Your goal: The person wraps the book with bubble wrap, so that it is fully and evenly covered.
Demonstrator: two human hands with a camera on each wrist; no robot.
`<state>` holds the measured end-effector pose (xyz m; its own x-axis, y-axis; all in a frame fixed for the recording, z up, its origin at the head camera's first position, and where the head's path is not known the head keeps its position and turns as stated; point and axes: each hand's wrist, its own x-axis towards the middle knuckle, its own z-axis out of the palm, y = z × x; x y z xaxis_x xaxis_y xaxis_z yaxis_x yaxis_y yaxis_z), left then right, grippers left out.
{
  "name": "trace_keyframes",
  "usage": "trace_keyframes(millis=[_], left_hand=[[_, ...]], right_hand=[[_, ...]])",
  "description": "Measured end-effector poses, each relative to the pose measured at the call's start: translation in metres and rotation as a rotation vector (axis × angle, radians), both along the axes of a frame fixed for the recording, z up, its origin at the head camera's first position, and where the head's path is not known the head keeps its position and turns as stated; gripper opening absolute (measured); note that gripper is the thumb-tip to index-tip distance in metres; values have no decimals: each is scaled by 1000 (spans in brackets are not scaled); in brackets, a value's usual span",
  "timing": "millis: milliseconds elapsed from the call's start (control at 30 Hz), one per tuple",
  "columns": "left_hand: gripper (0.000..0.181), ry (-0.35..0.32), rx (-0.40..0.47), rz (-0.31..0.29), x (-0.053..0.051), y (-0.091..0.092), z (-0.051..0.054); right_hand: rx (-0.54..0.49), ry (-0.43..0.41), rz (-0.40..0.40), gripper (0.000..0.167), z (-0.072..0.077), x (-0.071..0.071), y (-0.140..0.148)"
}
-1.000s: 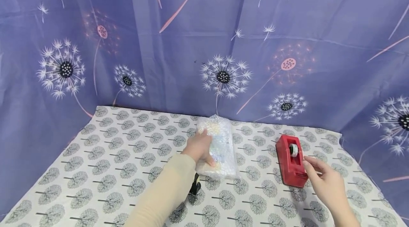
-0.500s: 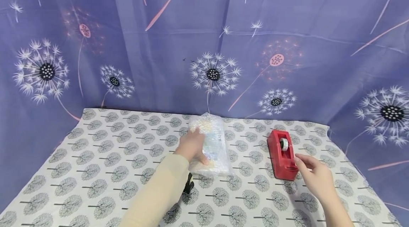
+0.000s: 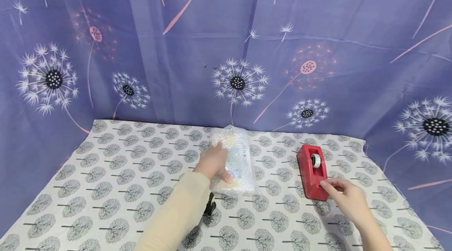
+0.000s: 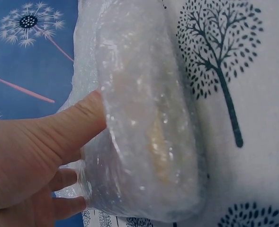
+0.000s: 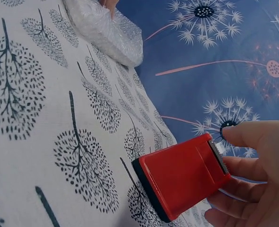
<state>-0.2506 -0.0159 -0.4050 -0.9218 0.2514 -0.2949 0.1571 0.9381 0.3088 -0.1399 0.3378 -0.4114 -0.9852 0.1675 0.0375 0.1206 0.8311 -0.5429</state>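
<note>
A package wrapped in clear bubble wrap (image 3: 241,164) lies flat toward the back of the table. My left hand (image 3: 213,160) holds it at its left part. In the left wrist view the thumb (image 4: 85,116) presses the wrap, with the fingers bent against it lower down. What is inside shows only as faint yellow and blue patches. To the right stands a red tape dispenser (image 3: 310,172) with a small roll of tape (image 3: 316,160). My right hand (image 3: 347,200) is at its near, cutter end. In the right wrist view thumb and forefinger stand apart beside the toothed cutter (image 5: 219,157).
A small black object (image 3: 210,206), probably part of the left wrist's gear, shows beside the left sleeve. The tablecloth (image 3: 116,188) has a tree print. A purple dandelion curtain (image 3: 183,74) rises behind the table's back edge.
The head view has shifted a little. My right hand has moved slightly lower and closer against the dispenser's near end. My left hand stays on the bubble-wrapped package.
</note>
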Motion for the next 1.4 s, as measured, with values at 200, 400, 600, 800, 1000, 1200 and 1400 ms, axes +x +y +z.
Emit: trace_keyframes(millis=[200, 400, 600, 800, 1000, 1200, 1400], left_hand=[[97, 4, -37, -18, 0, 1, -1], [91, 19, -44, -20, 1, -1, -2], [96, 21, -56, -16, 1, -1, 0], [99, 15, -69, -21, 1, 0, -1], [100, 8, -67, -14, 2, 0, -2], [103, -1, -45, -8, 2, -1, -1], [103, -8, -40, -7, 4, -1, -1]], right_hand=[[-49, -133, -14, 54, 2, -3, 2], [-62, -89, 17, 47, 1, -4, -2], [-15, -6, 40, 39, -1, -5, -5], [6, 2, 33, 36, 1, -4, -8], [42, 42, 45, 32, 4, -3, -11], [42, 40, 32, 33, 8, -5, -13], [-59, 18, -59, 42, 15, -5, -15]])
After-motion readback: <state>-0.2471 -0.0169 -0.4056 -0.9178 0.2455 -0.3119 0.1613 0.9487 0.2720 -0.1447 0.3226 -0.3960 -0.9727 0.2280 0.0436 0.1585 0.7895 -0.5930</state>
